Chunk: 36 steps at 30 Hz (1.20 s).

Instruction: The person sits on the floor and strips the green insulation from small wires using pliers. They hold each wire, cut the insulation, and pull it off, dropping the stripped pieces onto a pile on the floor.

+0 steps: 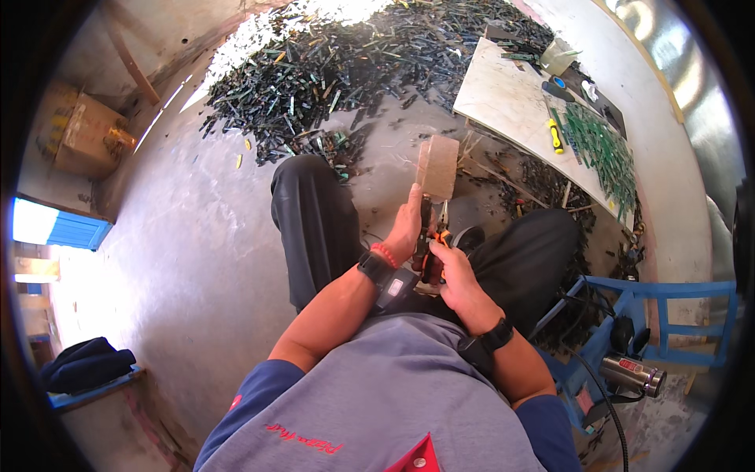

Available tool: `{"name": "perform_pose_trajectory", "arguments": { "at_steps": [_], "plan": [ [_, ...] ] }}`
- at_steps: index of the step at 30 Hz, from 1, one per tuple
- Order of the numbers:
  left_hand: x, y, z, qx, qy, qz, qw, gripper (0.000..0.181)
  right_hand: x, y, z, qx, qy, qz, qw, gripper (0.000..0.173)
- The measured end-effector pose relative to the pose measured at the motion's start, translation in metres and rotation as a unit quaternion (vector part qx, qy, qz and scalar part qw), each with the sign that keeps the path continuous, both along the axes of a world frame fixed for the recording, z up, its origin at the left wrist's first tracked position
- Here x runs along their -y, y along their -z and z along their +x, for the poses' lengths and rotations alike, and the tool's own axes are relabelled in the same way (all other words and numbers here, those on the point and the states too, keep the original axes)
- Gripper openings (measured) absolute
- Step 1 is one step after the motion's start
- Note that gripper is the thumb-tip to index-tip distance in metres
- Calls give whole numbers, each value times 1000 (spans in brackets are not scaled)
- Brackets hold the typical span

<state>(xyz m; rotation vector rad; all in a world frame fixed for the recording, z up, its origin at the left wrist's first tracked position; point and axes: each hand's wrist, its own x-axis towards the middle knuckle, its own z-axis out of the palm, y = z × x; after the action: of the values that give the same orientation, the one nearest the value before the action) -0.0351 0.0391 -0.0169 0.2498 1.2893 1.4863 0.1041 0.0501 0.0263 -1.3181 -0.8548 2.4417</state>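
Note:
My left hand (405, 227) grips a dark, narrow strip-like piece (423, 227), held lengthwise between my knees. What the piece is cannot be made out. In my right hand (459, 274) are long-nose pliers (445, 218) with orange and black handles, their metal jaws pointing away from me beside the strip. The fingers of both hands are partly hidden. Just beyond the fingertips stands a brown brick-like block (442, 168), close to my left thumb.
A large heap of dark strips (330, 76) covers the floor ahead. On the right, a pale board table (501, 88) holds green strips (598, 150), a yellow-and-black screwdriver (555, 135) and a plastic cup (557, 56). A blue chair (637, 289) and metal flask (631, 374) are lower right.

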Motion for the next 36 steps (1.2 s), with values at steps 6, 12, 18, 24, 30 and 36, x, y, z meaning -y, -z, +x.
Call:
{"name": "perform_pose_trajectory", "arguments": {
  "at_steps": [6,12,18,24,30,36],
  "plan": [
    [0,-15,1,129,-10,6,992,60,-18,-10,35,89,-145,192,966,24],
    [-1,-20,2,217,43,18,975,62,-20,-20,43,287,-222,539,760,30],
    [1,-19,-1,223,73,6,972,64,-23,-33,45,328,-265,621,661,41],
    [-2,-14,4,181,17,-15,983,62,-20,-29,45,338,-302,625,636,42],
    [1,-2,4,135,94,9,986,59,-22,-29,44,363,-315,625,615,38],
    [0,-7,4,122,126,-1,984,59,-24,-29,46,389,-314,644,579,35]
  ]
}}
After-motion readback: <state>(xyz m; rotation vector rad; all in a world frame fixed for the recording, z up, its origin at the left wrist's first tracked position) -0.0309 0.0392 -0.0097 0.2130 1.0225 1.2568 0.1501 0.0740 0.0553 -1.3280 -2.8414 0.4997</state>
